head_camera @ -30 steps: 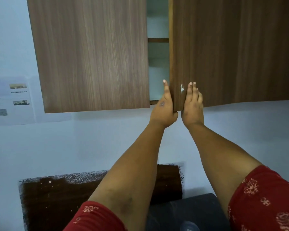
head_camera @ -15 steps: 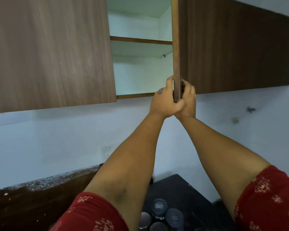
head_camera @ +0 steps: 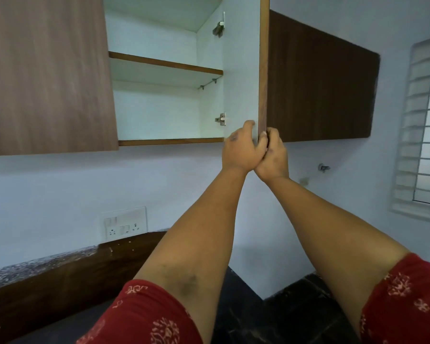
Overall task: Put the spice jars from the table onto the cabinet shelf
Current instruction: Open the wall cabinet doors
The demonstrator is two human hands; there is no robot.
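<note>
Both hands clasp the lower corner of the open cabinet door (head_camera: 241,70) — left hand (head_camera: 237,148) on its inner face, right hand (head_camera: 273,155) on the outer. The shelf (head_camera: 164,64) lies up-left, nearer the left hand; no jars in sight — presumably on the counter below.

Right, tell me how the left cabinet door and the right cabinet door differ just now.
The right cabinet door is swung open, so its pale inner face and hinges show; the left cabinet door is shut and shows only its brown wood-grain front. The left hand and the right hand both grip the right door's lower corner; nothing touches the left door. Both doors have the same brown wood finish at their edges and hang on one wall cabinet.
</note>
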